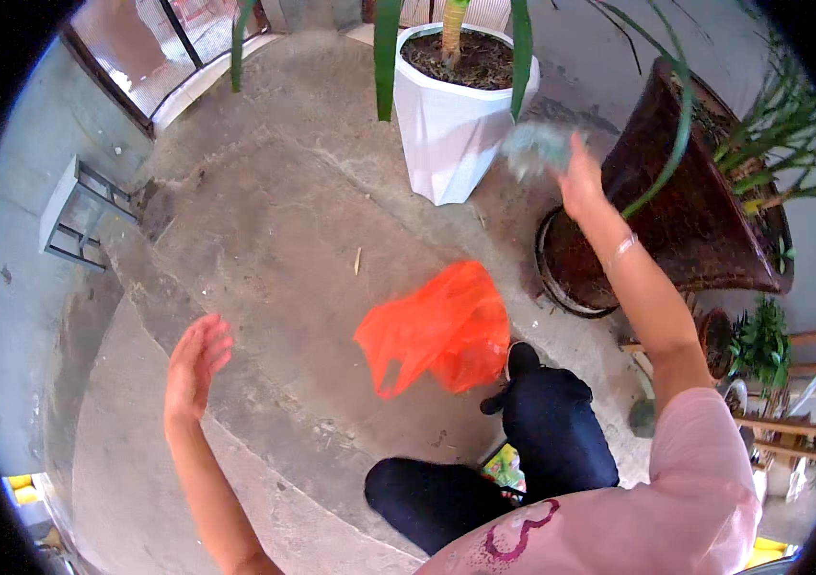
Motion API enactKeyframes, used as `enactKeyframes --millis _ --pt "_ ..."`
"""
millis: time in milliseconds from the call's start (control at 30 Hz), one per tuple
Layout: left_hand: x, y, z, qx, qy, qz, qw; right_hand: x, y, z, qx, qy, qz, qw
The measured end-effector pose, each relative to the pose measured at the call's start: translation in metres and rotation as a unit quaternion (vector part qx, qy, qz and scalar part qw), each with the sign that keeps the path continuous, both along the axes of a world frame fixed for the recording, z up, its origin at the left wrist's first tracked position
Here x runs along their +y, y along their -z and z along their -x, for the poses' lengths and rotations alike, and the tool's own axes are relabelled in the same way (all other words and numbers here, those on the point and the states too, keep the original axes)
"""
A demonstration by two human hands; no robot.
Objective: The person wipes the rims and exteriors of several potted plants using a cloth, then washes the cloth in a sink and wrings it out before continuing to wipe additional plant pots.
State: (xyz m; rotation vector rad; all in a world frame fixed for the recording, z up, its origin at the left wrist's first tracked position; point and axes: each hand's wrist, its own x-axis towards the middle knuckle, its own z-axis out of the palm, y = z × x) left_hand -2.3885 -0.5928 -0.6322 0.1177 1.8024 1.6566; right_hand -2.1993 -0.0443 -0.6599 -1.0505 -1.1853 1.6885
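My right hand reaches forward with a pale green, crumpled cloth, blurred and partly hidden by the fingers. The cloth is close to the right side of a tall white faceted planter. That planter holds dark soil and a thick plant stem. Just right of the same hand leans or flares a large dark-brown glazed pot. My left hand hangs in the air over the concrete floor, its fingers apart and nothing in it. A thin orange plastic bag lies on the floor by my foot.
A small grey metal-framed stool stands against the left wall. Long green leaves hang in front of the white planter. Potted plants and wooden chair-like frames crowd the right side. A glazed door is at the far left.
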Motion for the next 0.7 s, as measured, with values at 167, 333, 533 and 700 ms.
enactKeyframes --millis 167,333,533,700 --pt "-0.018 0.035 -0.043 -0.061 -0.064 0.055 0.995 0.123 -0.017 0.102 -0.144 0.080 -0.318 0.934" --pt "-0.020 0.048 -0.087 -0.090 -0.165 0.083 0.979 0.219 -0.011 0.163 -0.068 -0.290 -0.104 0.949" --pt "-0.014 0.038 -0.131 -0.122 -0.256 0.127 0.951 0.204 -0.048 0.256 -0.085 -0.549 -0.306 0.773" --pt "0.028 0.046 -0.122 -0.137 -0.197 0.152 0.959 0.281 -0.054 0.361 -0.120 -0.641 -0.427 0.626"
